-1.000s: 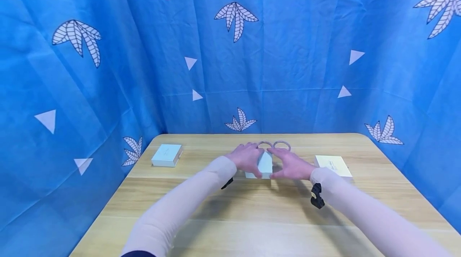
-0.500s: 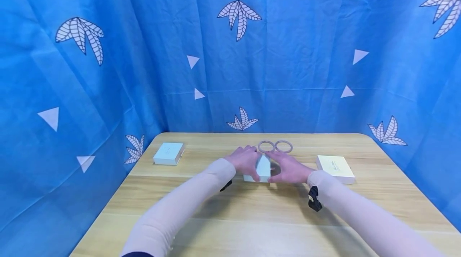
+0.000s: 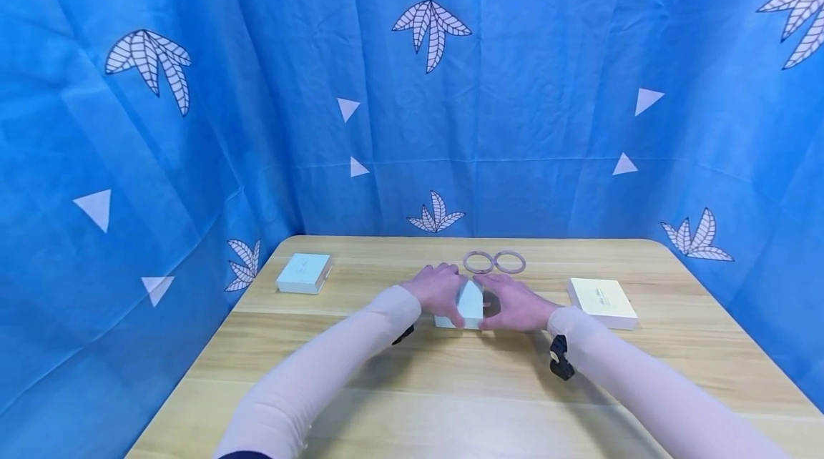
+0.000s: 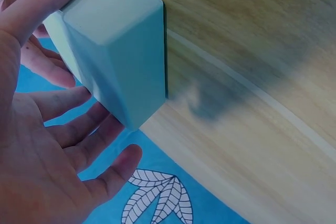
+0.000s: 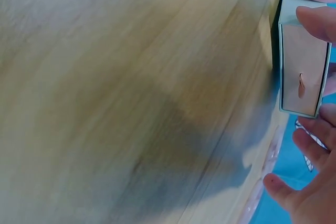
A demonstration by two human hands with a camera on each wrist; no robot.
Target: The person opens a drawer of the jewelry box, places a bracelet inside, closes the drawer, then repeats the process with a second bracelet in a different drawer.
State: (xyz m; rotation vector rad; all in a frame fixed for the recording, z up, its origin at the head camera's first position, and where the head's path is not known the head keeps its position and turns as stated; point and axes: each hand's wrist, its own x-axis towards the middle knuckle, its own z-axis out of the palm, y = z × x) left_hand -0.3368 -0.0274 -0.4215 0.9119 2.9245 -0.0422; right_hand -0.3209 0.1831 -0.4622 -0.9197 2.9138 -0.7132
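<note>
A pale mint drawer box [image 3: 472, 306] sits at mid-table between my two hands. My left hand [image 3: 440, 293] holds its left end, thumb on the near side and fingers on the far side. In the left wrist view, the thumb lies along the box [image 4: 139, 66] while the other fingers reach its far edge. My right hand [image 3: 517, 304] grips the right end the same way. The right wrist view shows that end as a pinkish drawer face with a small ribbon pull [image 5: 301, 85]. The drawer looks pushed in, its face level with the sleeve's rim.
Two pinkish-purple rings [image 3: 479, 262] lie side by side just behind the box. A light blue-white box [image 3: 305, 272] stands at the back left of the wooden table [image 3: 450, 387], and a cream box [image 3: 603, 302] with gold lettering at the right. A blue patterned curtain [image 3: 547, 87] surrounds the table.
Both hands have brought the mint box slightly nearer to me and a little left. The two rings behind it now show fully. The head view has shifted slightly.
</note>
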